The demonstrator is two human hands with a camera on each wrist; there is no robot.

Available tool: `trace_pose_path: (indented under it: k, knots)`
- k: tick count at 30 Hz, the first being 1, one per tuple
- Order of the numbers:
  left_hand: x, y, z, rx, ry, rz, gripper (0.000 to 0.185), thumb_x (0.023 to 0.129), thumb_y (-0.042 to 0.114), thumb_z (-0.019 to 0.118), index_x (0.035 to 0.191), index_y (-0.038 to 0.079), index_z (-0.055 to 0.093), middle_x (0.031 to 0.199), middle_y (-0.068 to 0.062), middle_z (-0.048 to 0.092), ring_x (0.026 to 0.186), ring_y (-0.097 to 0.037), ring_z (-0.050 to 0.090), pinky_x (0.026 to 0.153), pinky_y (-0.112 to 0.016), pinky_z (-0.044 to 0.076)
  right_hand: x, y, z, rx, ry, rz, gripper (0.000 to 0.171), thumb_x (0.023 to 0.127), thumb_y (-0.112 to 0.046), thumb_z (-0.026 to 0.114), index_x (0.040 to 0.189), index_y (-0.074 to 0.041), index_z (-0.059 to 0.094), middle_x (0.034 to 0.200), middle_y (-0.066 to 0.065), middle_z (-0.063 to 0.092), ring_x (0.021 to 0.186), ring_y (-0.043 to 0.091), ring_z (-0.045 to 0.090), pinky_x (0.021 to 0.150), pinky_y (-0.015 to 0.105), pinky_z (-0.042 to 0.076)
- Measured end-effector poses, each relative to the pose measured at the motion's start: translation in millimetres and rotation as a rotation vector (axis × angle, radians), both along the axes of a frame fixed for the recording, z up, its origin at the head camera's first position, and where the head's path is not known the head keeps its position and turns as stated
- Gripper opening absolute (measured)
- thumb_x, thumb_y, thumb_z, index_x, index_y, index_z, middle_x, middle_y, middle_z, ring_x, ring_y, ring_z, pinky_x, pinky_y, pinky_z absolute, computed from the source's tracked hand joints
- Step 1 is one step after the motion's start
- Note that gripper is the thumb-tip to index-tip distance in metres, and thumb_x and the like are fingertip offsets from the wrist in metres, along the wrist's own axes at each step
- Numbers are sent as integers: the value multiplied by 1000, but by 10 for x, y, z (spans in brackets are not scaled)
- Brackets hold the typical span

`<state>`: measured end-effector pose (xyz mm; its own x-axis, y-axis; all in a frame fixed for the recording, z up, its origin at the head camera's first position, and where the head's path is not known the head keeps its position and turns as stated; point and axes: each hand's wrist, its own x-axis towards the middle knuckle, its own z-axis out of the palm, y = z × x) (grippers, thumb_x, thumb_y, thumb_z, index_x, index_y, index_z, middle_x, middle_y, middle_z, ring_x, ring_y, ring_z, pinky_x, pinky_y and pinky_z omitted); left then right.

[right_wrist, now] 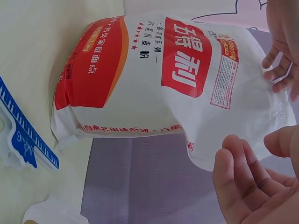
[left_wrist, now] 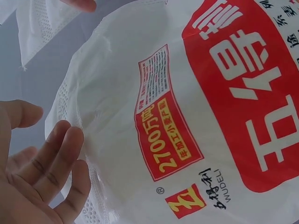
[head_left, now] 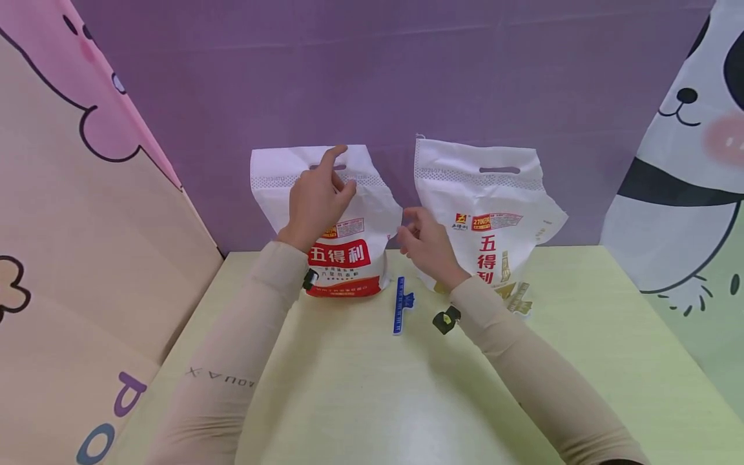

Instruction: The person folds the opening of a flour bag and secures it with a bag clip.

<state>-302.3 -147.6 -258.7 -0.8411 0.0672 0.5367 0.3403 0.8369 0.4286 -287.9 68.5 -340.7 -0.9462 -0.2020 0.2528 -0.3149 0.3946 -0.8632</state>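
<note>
A white flour bag with red panels stands upright at the back left, its flat top raised. My left hand is in front of its upper part, near the handle slot; in the left wrist view the loosely bent fingers lie against the perforated band. By the bag's right edge is my right hand, thumb and fingers apart with nothing between them, as the right wrist view of the fingers shows. On the table below, between the bags, lies a blue sealing clip.
Another white flour bag, with red and gold print, stands at the back right, partly behind the right hand. A gold clip lies at its foot. The pale table meets a purple backdrop and printed side panels.
</note>
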Motion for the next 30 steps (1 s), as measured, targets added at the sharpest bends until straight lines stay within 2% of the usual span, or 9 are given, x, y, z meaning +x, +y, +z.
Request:
trace_pose_path:
  k: [7, 15, 19, 20, 21, 26, 27, 28, 30]
  knots:
    - [-35, 10, 73, 16, -65, 12, 67, 99, 33, 63, 159, 27, 36, 89, -9, 68, 76, -25, 61, 71, -39, 56, -59, -45, -23, -9, -17, -9, 48, 106, -20, 55, 149, -7, 41, 102, 20, 69, 79, 27, 66, 70, 29, 56]
    - [-90, -22, 210, 27, -184, -3, 69, 99, 33, 61, 161, 24, 33, 88, -9, 70, 76, -24, 63, 63, -34, 50, -159, -109, -88, -99, -69, 24, 60, 105, -15, 55, 157, -3, 27, 104, 26, 69, 73, 22, 67, 68, 29, 59]
    - [-116, -5, 300, 43, -226, 1, 67, 100, 33, 59, 161, 22, 34, 85, -11, 73, 71, -22, 68, 63, -32, 49, -182, -147, -71, -141, -114, 32, 64, 106, -16, 54, 160, -5, 22, 102, 22, 70, 73, 22, 67, 69, 29, 59]
    - [-124, -1, 321, 45, -235, 1, 66, 100, 34, 58, 161, 21, 34, 87, -11, 73, 71, -22, 68, 63, -32, 49, -188, -160, -68, -149, -126, 33, 64, 106, -17, 54, 160, -6, 21, 101, 20, 70, 74, 22, 67, 70, 28, 59]
    - [-129, 3, 342, 42, -241, 2, 66, 101, 34, 58, 161, 20, 35, 96, -13, 75, 72, -22, 68, 64, -32, 50, -192, -173, -67, -158, -137, 35, 65, 106, -17, 53, 160, -6, 20, 100, 19, 70, 74, 22, 67, 70, 28, 59]
    - [-163, 34, 427, 52, -322, -22, 68, 102, 35, 56, 162, 17, 31, 121, -13, 71, 76, -24, 68, 72, -32, 53, -214, -230, -71, -192, -185, 17, 64, 107, -19, 52, 161, -8, 19, 99, 14, 69, 75, 21, 66, 72, 29, 60]
    - [-168, 40, 440, 53, -344, -25, 69, 102, 35, 56, 163, 18, 29, 122, -14, 70, 76, -23, 68, 73, -32, 53, -220, -237, -72, -198, -197, 6, 64, 107, -20, 52, 161, -9, 20, 99, 13, 69, 75, 21, 66, 73, 28, 60]
    - [-176, 46, 450, 57, -367, -29, 70, 102, 36, 56, 163, 18, 27, 113, -14, 70, 74, -24, 68, 72, -32, 54, -226, -245, -73, -206, -211, -4, 63, 107, -21, 52, 161, -10, 20, 99, 13, 69, 75, 20, 66, 73, 28, 60]
    - [-185, 60, 468, 59, -395, -29, 71, 102, 37, 56, 164, 19, 25, 108, -12, 69, 71, -24, 66, 70, -31, 54, -241, -258, -75, -222, -241, -21, 62, 107, -23, 51, 160, -11, 21, 100, 11, 69, 75, 19, 66, 75, 28, 61]
